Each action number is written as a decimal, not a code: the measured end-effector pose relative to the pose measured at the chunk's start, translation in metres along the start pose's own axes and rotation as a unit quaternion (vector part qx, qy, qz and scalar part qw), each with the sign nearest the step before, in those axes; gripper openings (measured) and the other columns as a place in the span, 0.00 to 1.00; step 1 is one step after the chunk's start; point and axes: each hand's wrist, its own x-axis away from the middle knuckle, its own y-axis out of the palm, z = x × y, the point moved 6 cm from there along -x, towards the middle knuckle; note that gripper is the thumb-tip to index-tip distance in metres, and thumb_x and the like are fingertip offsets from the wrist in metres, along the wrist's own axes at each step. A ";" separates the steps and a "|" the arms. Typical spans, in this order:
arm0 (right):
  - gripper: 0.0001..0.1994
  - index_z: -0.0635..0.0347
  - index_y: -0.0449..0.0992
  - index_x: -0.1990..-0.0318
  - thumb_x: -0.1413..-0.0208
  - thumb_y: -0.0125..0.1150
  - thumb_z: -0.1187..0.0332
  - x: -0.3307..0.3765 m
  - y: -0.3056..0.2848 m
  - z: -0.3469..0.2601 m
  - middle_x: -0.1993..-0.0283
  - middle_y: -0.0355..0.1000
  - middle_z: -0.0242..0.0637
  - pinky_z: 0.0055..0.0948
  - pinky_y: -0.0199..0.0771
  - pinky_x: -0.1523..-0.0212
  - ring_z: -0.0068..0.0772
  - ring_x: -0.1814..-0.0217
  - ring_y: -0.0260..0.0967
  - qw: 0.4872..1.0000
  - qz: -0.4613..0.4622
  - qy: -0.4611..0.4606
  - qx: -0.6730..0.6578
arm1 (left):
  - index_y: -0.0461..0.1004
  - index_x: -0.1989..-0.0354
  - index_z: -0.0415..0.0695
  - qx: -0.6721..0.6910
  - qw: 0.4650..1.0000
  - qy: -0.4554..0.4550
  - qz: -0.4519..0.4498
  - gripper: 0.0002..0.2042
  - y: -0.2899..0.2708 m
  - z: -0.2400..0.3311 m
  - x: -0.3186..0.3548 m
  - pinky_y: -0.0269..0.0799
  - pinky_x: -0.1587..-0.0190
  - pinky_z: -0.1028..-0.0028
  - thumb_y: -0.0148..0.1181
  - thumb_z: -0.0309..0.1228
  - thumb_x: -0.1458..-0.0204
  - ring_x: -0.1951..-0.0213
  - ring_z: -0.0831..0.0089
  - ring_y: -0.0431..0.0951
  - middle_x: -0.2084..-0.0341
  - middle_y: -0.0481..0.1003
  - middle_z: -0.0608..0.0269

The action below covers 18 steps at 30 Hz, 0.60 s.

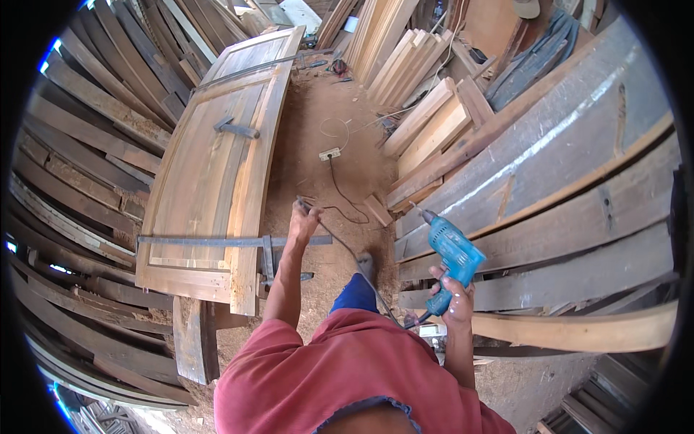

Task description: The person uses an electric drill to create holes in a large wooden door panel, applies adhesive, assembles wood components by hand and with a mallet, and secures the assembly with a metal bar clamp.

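My right hand (455,298) is closed around the handle of a blue power drill (450,246). The drill points forward and to the left, with a bit in its chuck. A dark power cord (342,237) leaves the handle and crosses in front of my body. My left hand (305,217) is closed on the far end of this cord, held out above the floor, where a short dark end sticks out past the fingers; I cannot make out its shape. Ahead on the floor lies a white socket strip (330,154) with another cord running from it.
At left, a wooden door panel (206,166) lies raised on a support block (194,340). Bar clamps (210,241) cross it, and a hammer (237,128) rests on top. Planks (549,159) lean at right, with more stacked at left. A wood offcut (378,210) lies on the floor.
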 end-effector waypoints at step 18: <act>0.22 0.64 0.67 0.43 0.43 0.61 0.67 -0.362 0.136 0.004 0.51 0.76 0.48 0.33 0.77 0.59 0.27 0.65 0.71 0.986 -0.053 0.147 -0.065 | 0.49 0.25 0.48 -0.391 0.902 -0.170 -0.065 0.35 0.020 -0.039 0.010 0.74 0.51 0.46 0.45 0.53 0.36 0.58 0.38 0.81 0.64 0.81 0.35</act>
